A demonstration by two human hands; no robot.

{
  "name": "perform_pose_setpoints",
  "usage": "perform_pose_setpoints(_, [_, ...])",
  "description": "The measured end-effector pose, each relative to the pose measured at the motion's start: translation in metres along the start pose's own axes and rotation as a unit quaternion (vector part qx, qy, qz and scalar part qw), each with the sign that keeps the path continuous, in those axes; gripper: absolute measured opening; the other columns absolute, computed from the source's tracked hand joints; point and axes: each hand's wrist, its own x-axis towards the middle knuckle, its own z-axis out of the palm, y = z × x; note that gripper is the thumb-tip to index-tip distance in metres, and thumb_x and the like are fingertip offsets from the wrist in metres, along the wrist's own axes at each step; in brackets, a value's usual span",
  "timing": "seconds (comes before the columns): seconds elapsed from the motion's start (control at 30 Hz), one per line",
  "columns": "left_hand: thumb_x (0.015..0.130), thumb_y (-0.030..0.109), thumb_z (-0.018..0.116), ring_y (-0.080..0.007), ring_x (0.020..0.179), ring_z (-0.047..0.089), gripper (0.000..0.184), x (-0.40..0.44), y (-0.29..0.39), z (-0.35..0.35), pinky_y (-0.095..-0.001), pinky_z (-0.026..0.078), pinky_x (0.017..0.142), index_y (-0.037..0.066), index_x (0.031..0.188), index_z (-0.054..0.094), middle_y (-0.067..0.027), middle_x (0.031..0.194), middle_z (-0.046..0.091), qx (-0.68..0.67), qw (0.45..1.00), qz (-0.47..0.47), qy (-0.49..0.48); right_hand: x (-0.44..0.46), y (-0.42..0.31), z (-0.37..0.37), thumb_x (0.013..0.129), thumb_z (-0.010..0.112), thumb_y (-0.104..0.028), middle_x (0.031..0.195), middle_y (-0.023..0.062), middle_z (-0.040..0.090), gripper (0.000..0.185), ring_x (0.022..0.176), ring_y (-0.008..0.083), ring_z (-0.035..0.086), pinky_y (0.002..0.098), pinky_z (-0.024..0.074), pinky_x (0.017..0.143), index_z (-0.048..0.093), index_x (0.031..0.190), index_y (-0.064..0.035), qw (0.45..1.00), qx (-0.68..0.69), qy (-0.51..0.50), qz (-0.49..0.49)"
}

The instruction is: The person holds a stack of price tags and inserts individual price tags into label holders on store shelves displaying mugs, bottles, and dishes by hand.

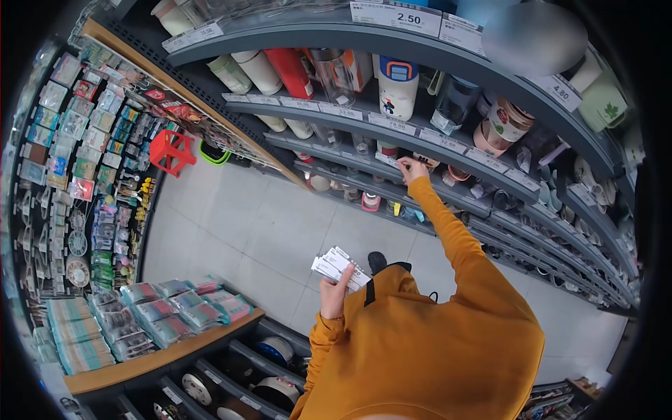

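My left hand [336,290] is closed round a fanned stack of white price labels [341,267], with the thumb on top, in front of my mustard sleeve. Stretched out to the shelving, my right hand [414,171] has its fingers pressed together at the label strip of a lower shelf [448,194], right beside a white price label [388,161]. Whether those fingers hold anything is too small to make out. Above this hand runs a shelf edge with more price labels [392,124], and a white cup with a penguin picture and blue lid [398,87] stands on that shelf.
Shelves of cups and bottles curve across the top and right. A red stool [171,152] and a green basket [213,152] stand on the floor at the far end. Hanging packets [73,122] line the left wall. Packaged goods [150,308] and pans [273,350] fill the lower left.
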Motion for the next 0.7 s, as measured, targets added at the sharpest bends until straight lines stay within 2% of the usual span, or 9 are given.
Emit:
perform_pose_setpoints(0.07, [0.086, 0.020, 0.071, -0.0006, 0.050, 0.042, 0.015, 0.007, 0.002, 0.003, -0.0192, 0.027, 0.043, 0.005, 0.083, 0.067, 0.0048, 0.067, 0.059, -0.011, 1.000, -0.013, 0.006, 0.003, 0.002, 0.001, 0.088, 0.064, -0.022, 0.074, 0.0045, 0.069, 0.019, 0.047, 0.0131, 0.061, 0.0277, 0.0487, 0.045, 0.067, 0.100, -0.0073, 1.000, -0.015, -0.015, 0.004])
perform_pose_setpoints(0.27, [0.087, 0.022, 0.069, -0.0007, 0.049, 0.039, 0.016, 0.030, 0.011, 0.009, -0.0204, 0.026, 0.044, 0.007, 0.083, 0.066, 0.0054, 0.066, 0.058, 0.019, 1.000, -0.011, 0.005, 0.007, 0.004, 0.001, 0.090, 0.061, -0.023, 0.078, 0.0035, 0.070, 0.019, 0.047, 0.0131, 0.060, 0.0260, 0.0480, 0.044, 0.066, 0.100, -0.0068, 0.994, 0.056, -0.073, 0.056])
perform_pose_setpoints(0.37, [0.087, 0.023, 0.069, -0.0010, 0.050, 0.038, 0.018, 0.041, 0.012, 0.010, -0.0208, 0.026, 0.044, 0.006, 0.082, 0.065, 0.0047, 0.067, 0.058, 0.007, 1.000, -0.022, 0.000, 0.005, 0.005, -0.005, 0.091, 0.060, -0.025, 0.079, 0.0055, 0.070, 0.020, 0.047, 0.0147, 0.061, 0.0281, 0.0496, 0.047, 0.067, 0.100, -0.0079, 0.995, 0.024, -0.093, 0.033])
perform_pose_setpoints(0.47, [0.088, 0.023, 0.067, -0.0014, 0.050, 0.038, 0.019, 0.051, 0.008, 0.009, -0.0205, 0.026, 0.045, 0.005, 0.084, 0.066, 0.0029, 0.070, 0.060, -0.017, 0.999, -0.017, -0.032, 0.008, 0.004, -0.009, 0.090, 0.060, -0.027, 0.080, 0.0076, 0.070, 0.020, 0.048, 0.0185, 0.062, 0.0319, 0.0520, 0.055, 0.068, 0.099, -0.0101, 0.983, -0.137, -0.119, -0.015])
perform_pose_setpoints(0.5, [0.089, 0.023, 0.067, -0.0016, 0.050, 0.038, 0.019, 0.052, 0.012, 0.011, -0.0203, 0.027, 0.046, 0.004, 0.085, 0.066, 0.0020, 0.071, 0.061, -0.021, 0.999, -0.012, -0.035, 0.008, 0.014, -0.003, 0.090, 0.060, -0.028, 0.087, 0.0083, 0.069, 0.020, 0.056, 0.0212, 0.065, 0.0345, 0.0526, 0.062, 0.069, 0.099, -0.0128, 0.978, -0.159, -0.075, -0.112])
perform_pose_setpoints(0.6, [0.090, 0.022, 0.065, -0.0021, 0.051, 0.039, 0.021, 0.052, 0.029, 0.021, -0.0196, 0.028, 0.046, 0.001, 0.087, 0.067, -0.0002, 0.076, 0.064, -0.027, 0.999, 0.000, -0.042, 0.011, 0.036, 0.008, 0.089, 0.061, -0.028, 0.095, 0.0070, 0.067, 0.021, 0.064, 0.0220, 0.067, 0.0365, 0.0526, 0.063, 0.068, 0.102, -0.0139, 0.953, -0.211, -0.024, -0.217])
perform_pose_setpoints(0.67, [0.090, 0.022, 0.064, -0.0024, 0.051, 0.039, 0.023, 0.052, 0.042, 0.024, -0.0192, 0.029, 0.047, -0.001, 0.088, 0.067, -0.0013, 0.079, 0.066, -0.022, 0.999, 0.009, -0.043, 0.009, 0.033, 0.011, 0.089, 0.061, -0.027, 0.097, 0.0064, 0.066, 0.023, 0.064, 0.0200, 0.066, 0.0338, 0.0514, 0.061, 0.067, 0.106, -0.0132, 0.942, -0.220, 0.023, -0.253])
perform_pose_setpoints(0.7, [0.090, 0.023, 0.065, -0.0040, 0.052, 0.043, 0.025, 0.051, 0.050, 0.024, -0.0196, 0.032, 0.049, -0.001, 0.084, 0.067, -0.0019, 0.075, 0.064, -0.020, 0.999, 0.008, -0.046, 0.004, 0.026, 0.014, 0.089, 0.061, -0.027, 0.097, 0.0061, 0.065, 0.024, 0.065, 0.0190, 0.065, 0.0325, 0.0509, 0.059, 0.066, 0.108, -0.0128, 0.936, -0.222, 0.043, -0.271])
